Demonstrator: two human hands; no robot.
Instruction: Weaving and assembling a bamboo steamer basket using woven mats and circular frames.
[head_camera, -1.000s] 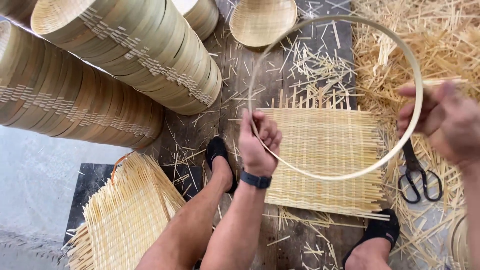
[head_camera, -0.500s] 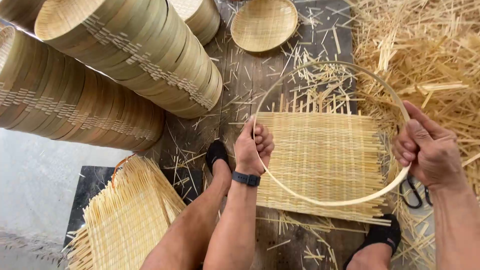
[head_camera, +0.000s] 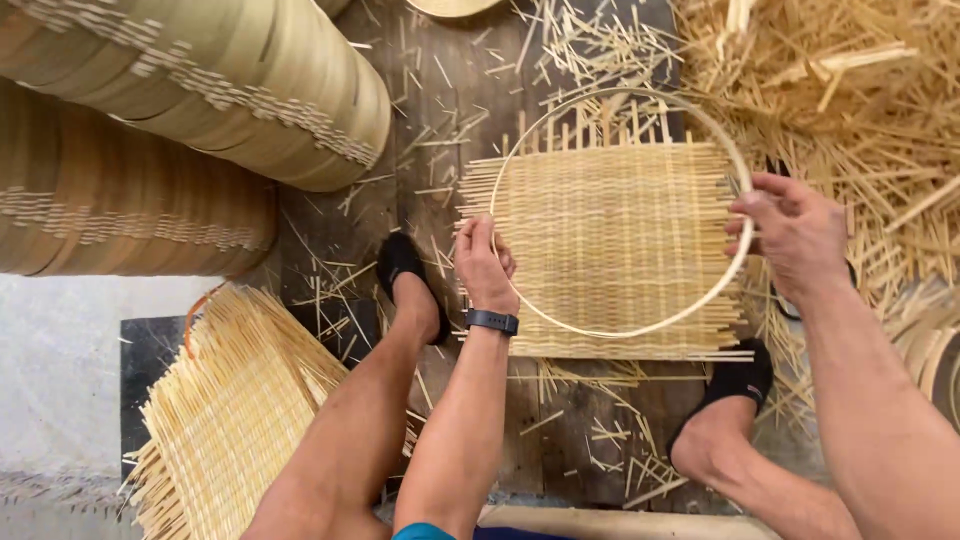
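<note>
Nearest, at six o'clock: bare legs spread wide, black shoes (head_camera: 738, 378) planted either side, leaving room between for the work. Just beyond, left hand (head_camera: 484, 265) at nine o'clock of a thin bamboo hoop (head_camera: 640, 330), fingers pinched on its rim; right hand (head_camera: 792, 232) at three o'clock, clenched around the opposite rim, apparently to hold the circle true. Hoop lying low over a square woven mat (head_camera: 610, 240), centred, mat corners poking past the ring, probably for sizing. Whether touching or a little above, cannot tell. At seven o'clock, a stack of similar mats (head_camera: 225, 420). Farther, at ten o'clock, stacked round bamboo steamer walls (head_camera: 200, 90) on their sides. At two o'clock, a heap of loose splints (head_camera: 850, 80).
</note>
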